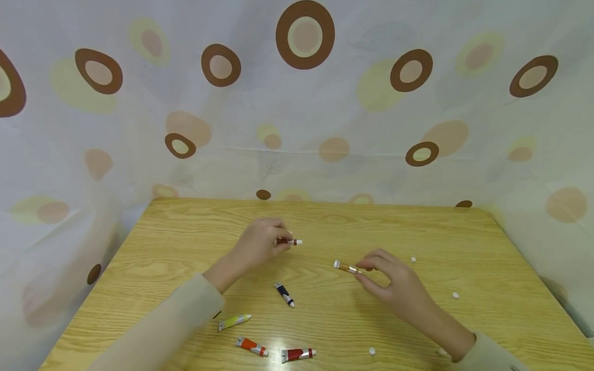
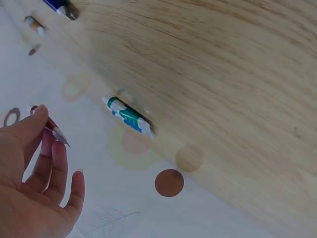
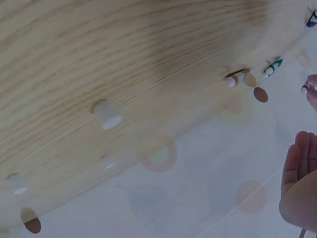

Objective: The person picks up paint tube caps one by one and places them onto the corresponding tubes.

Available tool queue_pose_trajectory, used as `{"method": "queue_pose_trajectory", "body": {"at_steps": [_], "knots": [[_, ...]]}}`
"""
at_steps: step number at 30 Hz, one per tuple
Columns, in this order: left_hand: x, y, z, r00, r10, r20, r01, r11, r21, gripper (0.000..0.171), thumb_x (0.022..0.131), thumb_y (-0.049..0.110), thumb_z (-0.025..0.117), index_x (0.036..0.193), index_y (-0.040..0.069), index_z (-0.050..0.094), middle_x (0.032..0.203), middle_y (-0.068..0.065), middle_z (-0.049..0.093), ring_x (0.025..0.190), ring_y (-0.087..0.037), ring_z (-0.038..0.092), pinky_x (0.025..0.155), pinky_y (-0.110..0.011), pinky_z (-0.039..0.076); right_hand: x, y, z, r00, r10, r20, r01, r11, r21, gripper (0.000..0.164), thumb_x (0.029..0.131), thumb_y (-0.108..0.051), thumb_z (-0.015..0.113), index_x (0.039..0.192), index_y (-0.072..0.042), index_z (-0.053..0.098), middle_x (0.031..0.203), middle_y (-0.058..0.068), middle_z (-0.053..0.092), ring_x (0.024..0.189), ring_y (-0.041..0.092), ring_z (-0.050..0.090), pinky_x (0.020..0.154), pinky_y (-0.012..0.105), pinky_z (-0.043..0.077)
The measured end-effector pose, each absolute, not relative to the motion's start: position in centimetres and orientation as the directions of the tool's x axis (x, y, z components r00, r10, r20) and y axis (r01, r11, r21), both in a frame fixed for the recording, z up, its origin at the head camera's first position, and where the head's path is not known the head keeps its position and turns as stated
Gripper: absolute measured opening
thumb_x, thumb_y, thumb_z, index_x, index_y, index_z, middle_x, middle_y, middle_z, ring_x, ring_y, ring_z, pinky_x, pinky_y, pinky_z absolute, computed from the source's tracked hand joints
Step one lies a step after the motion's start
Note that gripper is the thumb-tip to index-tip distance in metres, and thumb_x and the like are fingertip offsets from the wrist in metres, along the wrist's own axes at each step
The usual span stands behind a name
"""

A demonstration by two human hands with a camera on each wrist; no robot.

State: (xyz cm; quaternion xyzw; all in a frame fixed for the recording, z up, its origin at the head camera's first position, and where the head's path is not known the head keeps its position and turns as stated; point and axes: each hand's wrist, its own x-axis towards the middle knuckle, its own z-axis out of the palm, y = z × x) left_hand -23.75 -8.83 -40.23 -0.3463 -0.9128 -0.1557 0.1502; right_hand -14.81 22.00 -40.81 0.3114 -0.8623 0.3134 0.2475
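My left hand [image 1: 262,242] pinches a dark brown paint tube [image 1: 293,241] above the table, its white cap pointing right. In the left wrist view the silver end of this tube shows below my fingertips. To the right, my right hand [image 1: 394,283] pinches an ochre paint tube [image 1: 345,266] near one end, its silver crimped end facing left. A navy tube [image 1: 284,294] lies between and nearer me. Lower left are a yellow-green tube [image 1: 234,322], an orange-red tube [image 1: 251,346] and a dark red tube [image 1: 298,354].
A green tube [image 2: 130,116] and an orange tube [image 3: 237,78] lie on the wooden table, mostly concealed by my left hand in the head view. Small white caps [image 1: 455,296] are scattered at the right. Patterned cloth [image 1: 297,113] hangs behind the table and along both sides.
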Motion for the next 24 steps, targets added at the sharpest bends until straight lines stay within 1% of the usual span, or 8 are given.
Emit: {"method": "queue_pose_trajectory", "body": {"at_steps": [6, 12, 15, 21, 24], "knots": [[-24.7, -9.4, -41.1, -0.756, 0.556, 0.344, 0.640, 0.739, 0.211, 0.012, 0.085, 0.021, 0.086, 0.096, 0.017, 0.083, 0.092, 0.004, 0.071, 0.081, -0.012, 0.066, 0.085, -0.038, 0.057, -14.3, 23.3, -41.2, -0.721, -0.364, 0.589, -0.650, 0.650, -0.394, 0.029, 0.076, 0.001, 0.087, 0.098, -0.014, 0.076, 0.098, -0.006, 0.071, 0.088, 0.009, 0.068, 0.086, 0.005, 0.049], [-25.3, -10.0, -42.0, -0.792, 0.533, 0.297, 0.603, 0.756, 0.253, 0.012, 0.085, 0.018, 0.085, 0.096, 0.014, 0.083, 0.091, 0.002, 0.071, 0.081, -0.014, 0.066, 0.083, -0.038, 0.057, -13.7, 24.5, -41.6, -0.752, -0.352, 0.557, -0.618, 0.669, -0.413, 0.030, 0.076, 0.001, 0.086, 0.099, -0.015, 0.076, 0.097, -0.004, 0.072, 0.086, 0.010, 0.067, 0.084, 0.006, 0.050], [-25.3, -10.2, -42.4, -0.799, 0.531, 0.282, 0.597, 0.755, 0.271, 0.013, 0.085, 0.017, 0.084, 0.097, 0.013, 0.083, 0.092, 0.000, 0.071, 0.082, -0.015, 0.068, 0.084, -0.038, 0.057, -13.4, 25.0, -41.8, -0.751, -0.354, 0.558, -0.623, 0.659, -0.420, 0.032, 0.075, 0.002, 0.087, 0.099, -0.016, 0.075, 0.097, -0.007, 0.071, 0.085, 0.007, 0.064, 0.082, 0.005, 0.048], [-25.6, -10.4, -42.8, -0.807, 0.528, 0.266, 0.589, 0.754, 0.290, 0.013, 0.085, 0.018, 0.084, 0.097, 0.013, 0.083, 0.089, 0.000, 0.070, 0.079, -0.014, 0.067, 0.077, -0.033, 0.056, -12.7, 25.5, -42.5, -0.724, -0.396, 0.565, -0.665, 0.619, -0.418, 0.038, 0.071, 0.005, 0.087, 0.099, -0.017, 0.074, 0.097, -0.009, 0.069, 0.084, 0.004, 0.059, 0.079, 0.008, 0.048], [-25.7, -10.4, -42.9, -0.814, 0.523, 0.255, 0.581, 0.756, 0.303, 0.014, 0.085, 0.019, 0.084, 0.099, 0.013, 0.083, 0.091, 0.000, 0.071, 0.081, -0.015, 0.068, 0.082, -0.037, 0.057, -12.3, 25.6, -43.0, -0.721, -0.414, 0.556, -0.676, 0.594, -0.436, 0.038, 0.071, 0.006, 0.087, 0.100, -0.015, 0.074, 0.096, -0.008, 0.069, 0.084, 0.005, 0.059, 0.078, 0.009, 0.049]]}}
